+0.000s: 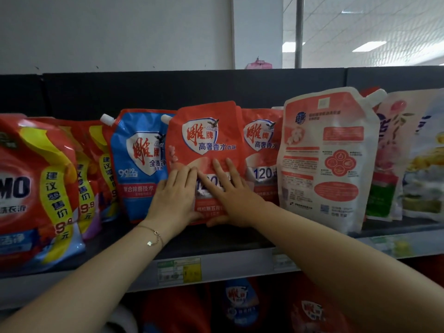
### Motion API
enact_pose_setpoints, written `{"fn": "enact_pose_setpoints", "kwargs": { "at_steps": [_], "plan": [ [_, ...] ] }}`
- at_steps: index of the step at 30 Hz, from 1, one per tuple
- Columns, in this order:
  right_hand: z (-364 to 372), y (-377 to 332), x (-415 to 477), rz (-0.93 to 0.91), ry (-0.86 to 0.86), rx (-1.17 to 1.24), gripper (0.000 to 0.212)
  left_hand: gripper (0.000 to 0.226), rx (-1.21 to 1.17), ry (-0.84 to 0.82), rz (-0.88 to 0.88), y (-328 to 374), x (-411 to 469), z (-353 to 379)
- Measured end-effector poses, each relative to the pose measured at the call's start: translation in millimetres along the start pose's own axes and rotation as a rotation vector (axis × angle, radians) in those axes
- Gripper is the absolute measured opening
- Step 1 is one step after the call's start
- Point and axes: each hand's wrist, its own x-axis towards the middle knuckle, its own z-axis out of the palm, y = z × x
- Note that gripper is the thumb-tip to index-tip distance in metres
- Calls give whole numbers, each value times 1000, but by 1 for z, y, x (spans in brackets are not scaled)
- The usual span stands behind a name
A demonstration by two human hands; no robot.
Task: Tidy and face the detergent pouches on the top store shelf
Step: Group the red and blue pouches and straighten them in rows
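Observation:
A coral-red detergent pouch [204,138] stands upright at the middle of the top shelf [216,239], label facing out. My left hand [175,198] lies flat on its lower left front, thumb under the bottom edge. My right hand [230,193] presses its lower right front with straight fingers, thumb along the bottom. A second coral-red pouch [262,150] stands just behind it to the right. To its left is a blue pouch [139,164]. On the right, a white and coral pouch [329,159] stands with its back side facing out.
Red and yellow pouches [36,188] fill the shelf's left end, pale floral pouches [408,159] the right end. A dark back panel [168,90] rises behind the row. Price tags [179,270] line the shelf's front rail. More detergent bottles [240,306] sit on the shelf below.

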Motion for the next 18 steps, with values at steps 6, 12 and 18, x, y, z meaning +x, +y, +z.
{"fn": "enact_pose_setpoints", "kwargs": {
  "at_steps": [6, 12, 18],
  "plan": [
    [-9, 27, -47, -59, 128, -128, 78, 62, -79, 190, 211, 14, -5, -7],
    [-16, 50, -74, -24, 44, -370, 79, 19, -285, 129, 417, 71, 4, -15],
    [-10, 77, -91, 93, -70, -351, 50, 43, -628, -216, -22, 124, 43, 4]
  ]
}}
